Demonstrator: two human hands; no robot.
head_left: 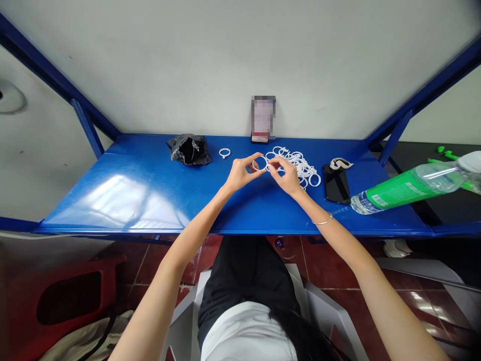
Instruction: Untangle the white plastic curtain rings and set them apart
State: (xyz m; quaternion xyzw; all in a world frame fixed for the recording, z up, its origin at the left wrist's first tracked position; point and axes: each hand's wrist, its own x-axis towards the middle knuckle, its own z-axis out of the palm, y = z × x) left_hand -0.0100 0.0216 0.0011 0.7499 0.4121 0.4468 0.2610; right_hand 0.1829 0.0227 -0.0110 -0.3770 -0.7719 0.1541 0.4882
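Note:
Above the middle of the blue table, my left hand (241, 173) grips a white plastic ring (254, 169) between thumb and fingers. From the other side my right hand (285, 175) pinches the same ring at its right edge, where the small part under the fingertips is hidden. A pile of similar white rings (300, 165) lies just behind and to the right of my right hand. One separate white ring (224, 152) with a small stem rests on the table, to the left and beyond my left hand.
A crumpled black plastic bag (190, 149) sits open at back left. One phone (260, 137) leans against the wall; a black phone (336, 185) lies at right beside a crumpled whitish strip (341, 163). A green-labelled bottle (406, 189) stands near the right end of the blue table (180, 193).

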